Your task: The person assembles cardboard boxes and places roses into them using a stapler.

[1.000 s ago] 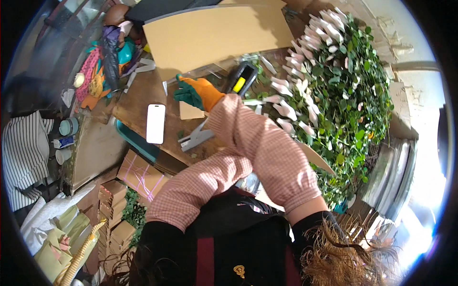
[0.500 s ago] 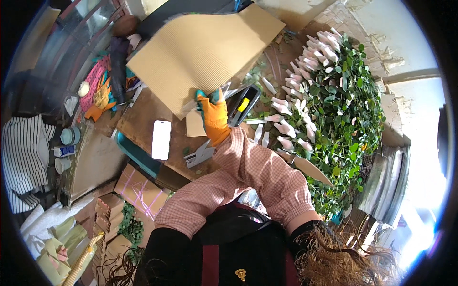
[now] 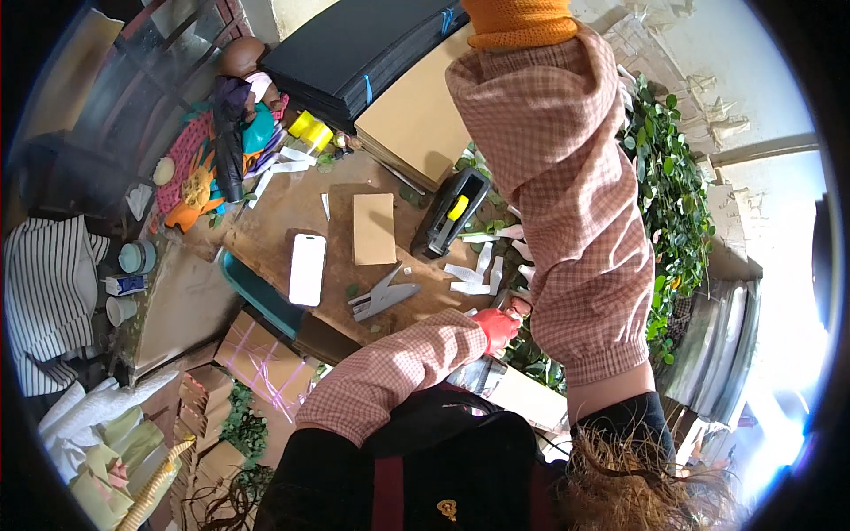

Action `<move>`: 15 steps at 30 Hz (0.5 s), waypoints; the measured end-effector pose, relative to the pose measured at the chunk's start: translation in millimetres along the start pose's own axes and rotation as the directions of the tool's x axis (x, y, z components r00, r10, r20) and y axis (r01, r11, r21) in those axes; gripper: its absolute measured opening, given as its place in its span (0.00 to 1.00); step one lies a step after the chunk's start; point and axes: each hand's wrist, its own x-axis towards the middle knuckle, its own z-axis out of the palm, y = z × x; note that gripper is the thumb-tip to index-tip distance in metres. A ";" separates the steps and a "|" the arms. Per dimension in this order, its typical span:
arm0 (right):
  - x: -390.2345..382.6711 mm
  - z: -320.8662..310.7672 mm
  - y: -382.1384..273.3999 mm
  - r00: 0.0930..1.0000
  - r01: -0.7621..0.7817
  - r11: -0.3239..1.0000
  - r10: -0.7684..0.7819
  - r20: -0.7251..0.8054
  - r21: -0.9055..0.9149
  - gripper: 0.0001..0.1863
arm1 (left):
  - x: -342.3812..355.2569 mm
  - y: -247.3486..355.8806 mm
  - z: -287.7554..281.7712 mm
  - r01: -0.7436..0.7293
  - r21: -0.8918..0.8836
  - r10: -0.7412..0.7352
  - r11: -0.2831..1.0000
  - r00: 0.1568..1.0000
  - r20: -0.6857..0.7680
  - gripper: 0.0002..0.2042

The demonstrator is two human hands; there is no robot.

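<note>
1. Red-gloved left hand (image 3: pixel 500 329), nearest the body: fingers curled in; cannot tell what, if anything, they hold.
2. Stapler (image 3: pixel 382 299) lies left of it, slanting away rightward.
3. Dispenser (image 3: pixel 450 212), farther ahead, slants likewise.
4. Leaves (image 3: pixel 680 221) spread beyond the right sleeve (image 3: pixel 575 203), on its right.
5. Cardboard (image 3: pixel 412 124) lies beyond the dispenser, toward the body and left of the orange-gloved right hand (image 3: pixel 521 23), the nearer hand, whose fingers are out of view: cannot tell its grip.
</note>
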 end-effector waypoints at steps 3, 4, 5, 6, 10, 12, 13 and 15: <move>-11.5 -4.5 58.5 0.947 -0.311 0.927 0.286 0.143 0.208 0.07 | -6.1 15.0 -6.2 0.010 0.198 0.010 0.980 0.995 -0.101 0.06; -32.4 -7.5 76.0 0.889 -0.447 0.893 0.439 0.134 0.042 0.07 | -12.6 4.1 17.4 0.124 0.437 -0.095 0.891 0.992 -0.087 0.09; -35.8 -36.1 124.8 0.903 -0.421 0.889 0.393 0.174 0.179 0.08 | -3.7 -5.3 26.9 0.198 0.516 -0.164 0.833 0.980 -0.111 0.09; -40.3 -66.3 172.0 0.915 -0.397 0.861 0.342 0.215 0.318 0.11 | 9.9 -11.2 33.3 0.199 0.506 -0.146 0.839 0.979 -0.142 0.09; -97.9 -116.9 221.9 0.663 0.533 0.497 0.259 0.703 -0.685 0.12 | 52.8 -7.8 60.0 0.067 0.480 0.018 0.874 0.985 -0.170 0.09; -121.0 -137.9 225.0 0.246 -0.948 0.240 0.969 -0.006 -0.211 0.14 | 62.4 -8.7 58.5 0.063 0.462 0.030 0.885 0.981 -0.192 0.09; -131.2 -164.6 216.2 0.435 -0.691 0.422 0.891 0.128 -0.586 0.22 | 61.3 -6.4 60.6 0.046 0.463 0.045 0.885 0.982 -0.183 0.09; -151.0 -158.8 192.3 0.521 -0.334 0.105 0.849 -0.091 -0.937 0.38 | 50.5 1.5 64.8 -0.018 0.471 0.098 0.882 0.984 -0.146 0.09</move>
